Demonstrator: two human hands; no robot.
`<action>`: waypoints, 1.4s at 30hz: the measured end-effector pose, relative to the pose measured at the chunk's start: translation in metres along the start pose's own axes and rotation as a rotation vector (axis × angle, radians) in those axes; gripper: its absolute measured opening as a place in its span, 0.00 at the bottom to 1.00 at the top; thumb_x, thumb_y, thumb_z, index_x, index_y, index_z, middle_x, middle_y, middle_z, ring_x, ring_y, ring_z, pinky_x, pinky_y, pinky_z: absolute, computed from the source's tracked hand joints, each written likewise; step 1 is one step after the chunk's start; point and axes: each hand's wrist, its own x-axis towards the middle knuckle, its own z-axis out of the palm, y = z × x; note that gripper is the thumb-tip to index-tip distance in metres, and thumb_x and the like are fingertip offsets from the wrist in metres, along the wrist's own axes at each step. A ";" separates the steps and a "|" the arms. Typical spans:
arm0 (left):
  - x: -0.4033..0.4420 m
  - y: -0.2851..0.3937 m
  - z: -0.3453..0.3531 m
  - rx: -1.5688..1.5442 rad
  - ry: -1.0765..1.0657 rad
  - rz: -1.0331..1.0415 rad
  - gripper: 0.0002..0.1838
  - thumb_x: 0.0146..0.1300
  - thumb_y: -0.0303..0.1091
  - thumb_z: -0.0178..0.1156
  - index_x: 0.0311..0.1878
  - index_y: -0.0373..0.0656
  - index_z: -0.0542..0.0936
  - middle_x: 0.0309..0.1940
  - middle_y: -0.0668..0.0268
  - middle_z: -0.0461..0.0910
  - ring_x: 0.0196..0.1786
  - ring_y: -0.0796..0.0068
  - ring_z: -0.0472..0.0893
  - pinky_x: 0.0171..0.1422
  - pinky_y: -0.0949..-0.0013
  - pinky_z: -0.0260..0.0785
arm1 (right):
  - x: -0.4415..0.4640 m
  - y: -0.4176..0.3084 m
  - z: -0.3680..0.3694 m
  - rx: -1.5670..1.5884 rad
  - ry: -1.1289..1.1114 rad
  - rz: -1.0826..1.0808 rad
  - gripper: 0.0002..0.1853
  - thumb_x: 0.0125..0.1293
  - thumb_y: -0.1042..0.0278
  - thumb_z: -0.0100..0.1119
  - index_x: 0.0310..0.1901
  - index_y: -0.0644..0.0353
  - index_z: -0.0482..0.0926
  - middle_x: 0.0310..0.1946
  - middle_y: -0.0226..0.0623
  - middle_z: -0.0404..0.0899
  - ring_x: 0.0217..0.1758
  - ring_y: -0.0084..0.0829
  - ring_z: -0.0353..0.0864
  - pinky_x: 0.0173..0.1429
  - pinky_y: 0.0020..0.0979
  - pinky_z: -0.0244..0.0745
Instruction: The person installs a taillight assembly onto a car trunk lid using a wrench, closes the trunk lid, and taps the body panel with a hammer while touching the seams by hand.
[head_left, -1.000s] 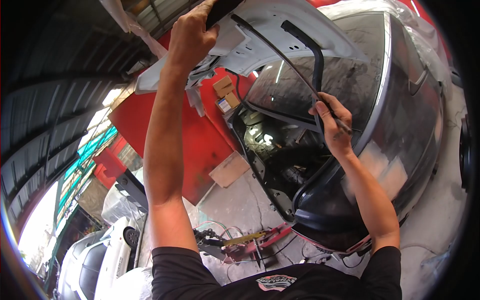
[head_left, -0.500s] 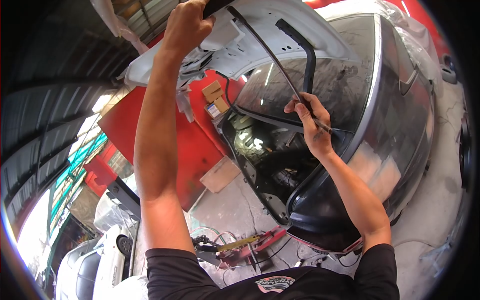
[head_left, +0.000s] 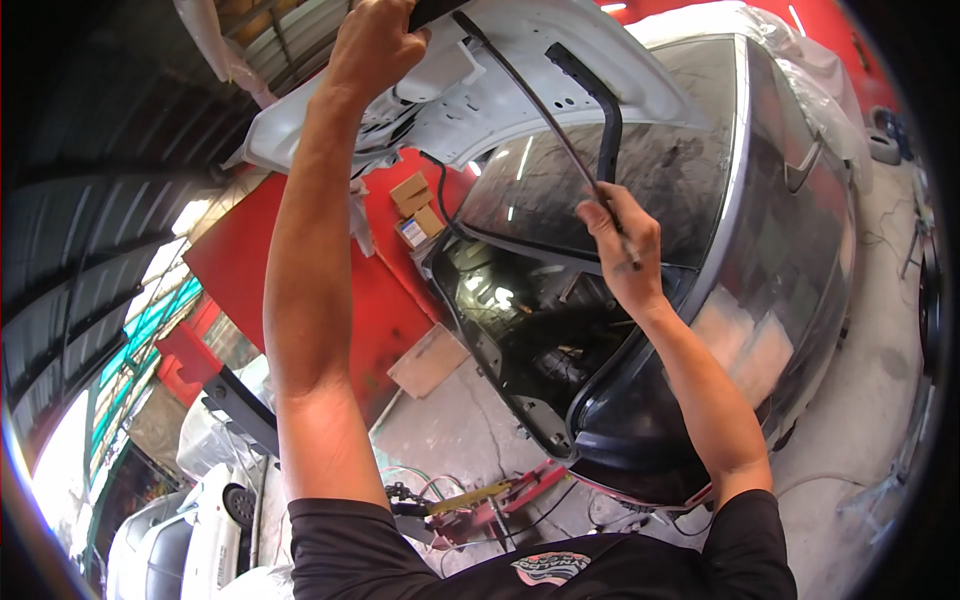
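Note:
The raised white trunk lid (head_left: 640, 75) of a dark car (head_left: 790, 220) fills the top of the view. My left hand (head_left: 375, 50) is up at its near edge, fingers wrapped round that edge; the fingertips are partly hidden. A long, thin dark support rod (head_left: 535, 95) slants down from the lid's underside. Near its lower end, my right hand (head_left: 630, 235) grips it between thumb and fingers, above the corner of the open trunk (head_left: 540, 330). One dark curved hinge arm (head_left: 608, 110) runs from the lid down beside the rear window.
Red panels (head_left: 300, 240) stand beyond the trunk, with cardboard boxes (head_left: 415, 205) near them. On the floor below lies a red jack-like tool (head_left: 500, 500) among hoses and cables. A white car (head_left: 205, 530) is at lower left. Plastic sheeting (head_left: 800, 70) covers the dark car's roof.
The rod's lower end has tilted to point more steeply down in my right hand. My left hand keeps its place on the lid. The whole view has shifted slightly.

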 end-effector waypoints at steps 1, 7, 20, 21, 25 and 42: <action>0.000 0.000 0.001 0.001 0.003 0.006 0.32 0.50 0.17 0.54 0.63 0.29 0.80 0.52 0.36 0.82 0.55 0.45 0.86 0.58 0.55 0.77 | 0.002 -0.003 -0.004 0.168 0.015 0.233 0.13 0.73 0.63 0.67 0.50 0.65 0.84 0.31 0.40 0.83 0.37 0.36 0.83 0.44 0.34 0.75; 0.003 0.005 -0.004 -0.030 -0.064 -0.109 0.32 0.50 0.18 0.55 0.63 0.31 0.81 0.49 0.37 0.83 0.51 0.44 0.87 0.54 0.54 0.77 | 0.012 0.022 -0.003 0.148 0.021 0.237 0.13 0.72 0.62 0.67 0.44 0.66 0.84 0.26 0.43 0.79 0.30 0.36 0.82 0.37 0.34 0.74; 0.028 -0.014 0.012 -0.009 0.031 0.100 0.31 0.50 0.19 0.55 0.62 0.33 0.81 0.45 0.36 0.83 0.53 0.43 0.86 0.56 0.51 0.77 | 0.012 0.000 0.007 0.452 -0.097 0.429 0.15 0.76 0.58 0.64 0.42 0.65 0.85 0.26 0.37 0.83 0.29 0.25 0.82 0.35 0.30 0.74; 0.033 -0.014 0.009 -0.035 -0.035 0.031 0.30 0.51 0.20 0.56 0.62 0.33 0.81 0.46 0.37 0.84 0.54 0.43 0.86 0.57 0.51 0.77 | 0.011 0.002 0.011 0.548 -0.119 0.470 0.16 0.76 0.56 0.63 0.42 0.64 0.86 0.26 0.34 0.83 0.29 0.22 0.81 0.36 0.28 0.73; 0.036 -0.013 0.013 -0.001 -0.070 0.029 0.28 0.53 0.20 0.56 0.61 0.34 0.82 0.48 0.38 0.84 0.57 0.43 0.84 0.61 0.51 0.76 | 0.014 0.022 0.026 0.813 -0.143 0.569 0.19 0.77 0.54 0.63 0.42 0.66 0.86 0.29 0.32 0.84 0.33 0.21 0.81 0.42 0.25 0.74; 0.037 -0.012 0.013 -0.015 -0.074 -0.002 0.31 0.50 0.18 0.56 0.62 0.33 0.81 0.51 0.39 0.83 0.59 0.43 0.83 0.62 0.52 0.76 | 0.041 -0.016 -0.061 0.237 0.065 0.308 0.15 0.79 0.64 0.57 0.37 0.68 0.79 0.23 0.37 0.82 0.24 0.29 0.80 0.30 0.32 0.71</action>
